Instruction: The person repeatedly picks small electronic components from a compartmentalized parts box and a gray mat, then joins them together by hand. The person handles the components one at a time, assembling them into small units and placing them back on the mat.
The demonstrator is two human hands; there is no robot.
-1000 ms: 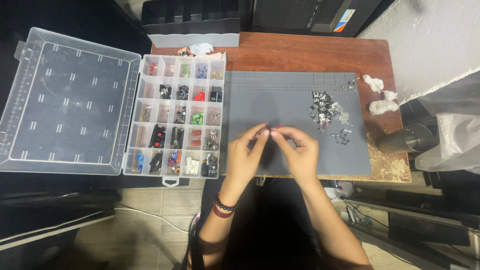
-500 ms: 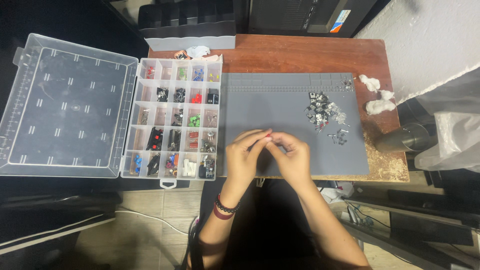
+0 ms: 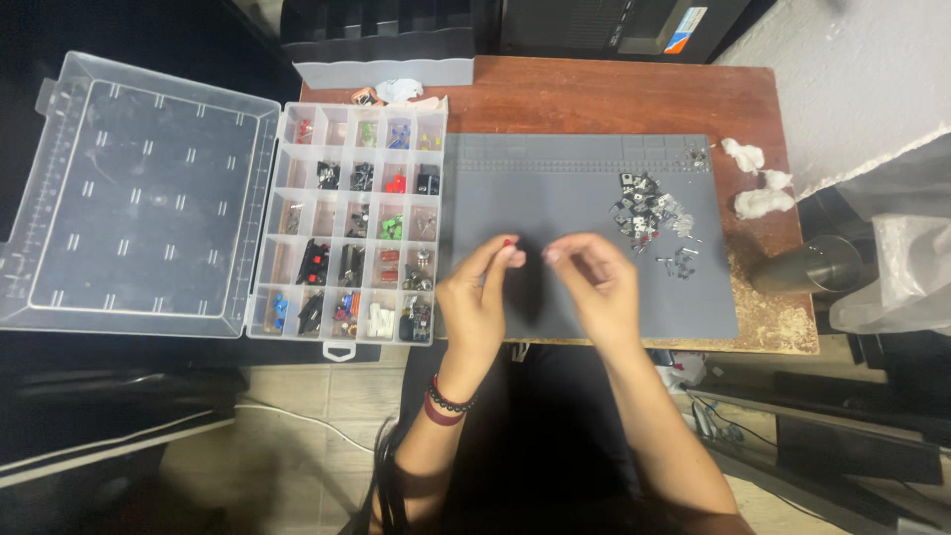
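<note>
The clear plastic compartment organizer box (image 3: pixel 355 230) sat open on the left end of the reddish wooden table (image 3: pixel 594 99), its see-through lid (image 3: pixel 139 193) flopped flat out to the left. Most of the little cells had small electronic bits in them: black ones, a red one, green ones, blue ones in the bottom left corner, a white piece in the bottom row. Too small to say exactly what they were.

Both hands hovered over the grey silicone work mat (image 3: pixel 584 233). The left hand (image 3: pixel 474 297) was pinched narrow on a tiny red part (image 3: pixel 508 243). The right hand (image 3: pixel 599 282) was curled in too, fingertips close together, but I couldn't tell if it held anything.

A loose pile of small black and silver components (image 3: pixel 649 210) lay further right on the mat.
</note>
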